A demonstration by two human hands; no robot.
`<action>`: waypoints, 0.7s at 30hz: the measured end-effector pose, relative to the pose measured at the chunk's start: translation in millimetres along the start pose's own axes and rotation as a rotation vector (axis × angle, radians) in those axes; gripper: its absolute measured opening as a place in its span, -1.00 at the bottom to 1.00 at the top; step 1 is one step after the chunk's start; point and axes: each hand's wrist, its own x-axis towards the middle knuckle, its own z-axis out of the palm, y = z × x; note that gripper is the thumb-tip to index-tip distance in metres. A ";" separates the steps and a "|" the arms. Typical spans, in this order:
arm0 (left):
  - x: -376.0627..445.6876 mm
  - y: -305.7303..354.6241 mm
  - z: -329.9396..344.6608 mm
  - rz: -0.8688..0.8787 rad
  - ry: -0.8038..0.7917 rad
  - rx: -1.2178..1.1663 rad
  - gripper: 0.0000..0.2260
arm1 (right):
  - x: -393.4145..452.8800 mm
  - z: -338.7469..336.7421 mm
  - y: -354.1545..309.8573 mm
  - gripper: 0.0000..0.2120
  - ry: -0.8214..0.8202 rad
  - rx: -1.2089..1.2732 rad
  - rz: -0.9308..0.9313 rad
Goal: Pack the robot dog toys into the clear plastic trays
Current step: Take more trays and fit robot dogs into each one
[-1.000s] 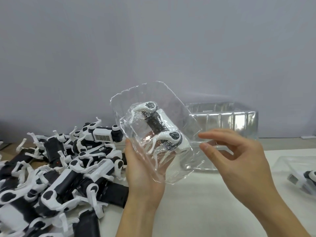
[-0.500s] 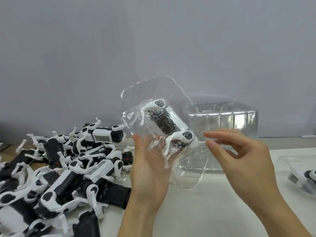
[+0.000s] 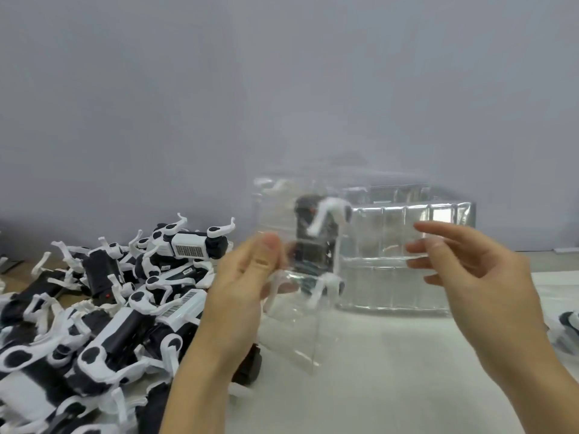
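Observation:
A clear plastic tray is held upright above the table, blurred by motion. Inside it sits a black-and-white robot dog toy with its white legs pointing right. My left hand grips the tray's left edge, thumb on the front. To the right of the tray hovers my right hand, fingers loosely spread toward it; whether they touch it I cannot tell. A pile of several loose robot dog toys lies at the left.
A stack of empty clear trays stands behind the held tray, against the grey wall. Another tray with a toy shows at the right edge. The white table spreads below my hands.
The tray with the toy has been turned from tilted to upright and moved right. My left hand shifted from under it to its left edge. My right hand rose slightly.

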 end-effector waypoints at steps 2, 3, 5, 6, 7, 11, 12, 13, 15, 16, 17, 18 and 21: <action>-1.9 2.3 2.0 0.003 -0.130 0.206 -0.68 | 4.5 -9.0 -0.4 -0.78 0.037 0.001 -0.006; -1.9 1.6 4.3 -0.005 -0.191 0.296 -0.70 | 6.2 -13.1 -0.4 -0.77 0.052 -0.004 -0.006; -1.8 -2.0 7.9 -0.056 -0.276 0.441 -0.70 | 9.2 -20.0 -0.2 -0.75 0.068 -0.009 -0.003; -1.7 -3.5 9.9 -0.092 -0.307 0.493 -0.66 | 10.3 -22.8 -0.2 -0.74 0.068 -0.010 0.000; -1.6 -4.6 12.5 -0.129 -0.330 0.532 -0.61 | 10.9 -25.1 -0.4 -0.73 0.062 -0.012 0.001; -4.5 -12.8 33.2 -0.168 -0.396 0.755 -0.58 | 9.0 -27.2 -2.0 -0.74 -0.037 -0.079 -0.019; -5.1 -16.4 40.7 -0.153 -0.427 0.820 -0.56 | 8.1 -25.5 -2.8 -0.75 -0.076 -0.112 -0.026; -6.4 -19.9 48.4 -0.153 -0.471 0.864 -0.53 | 6.8 -23.3 -3.5 -0.77 -0.120 -0.151 -0.030; -8.3 -25.0 57.1 -0.190 -0.544 0.841 -0.44 | 4.4 -17.1 -4.2 -0.81 -0.215 -0.241 -0.026; -8.3 -26.7 56.6 -0.220 -0.526 0.785 -0.40 | 3.0 -13.5 -4.0 -0.81 -0.257 -0.287 -0.017; -7.4 -29.2 53.8 -0.214 -0.459 0.716 -0.42 | 1.5 -10.1 -3.1 -0.81 -0.292 -0.334 -0.009; -5.6 -32.2 49.6 -0.172 -0.349 0.645 -0.51 | -0.3 -6.4 -1.7 -0.80 -0.318 -0.388 -0.009; 0.1 -49.9 34.0 -0.065 0.089 0.433 -0.87 | -9.0 10.2 5.1 -0.86 -0.392 -0.538 -0.031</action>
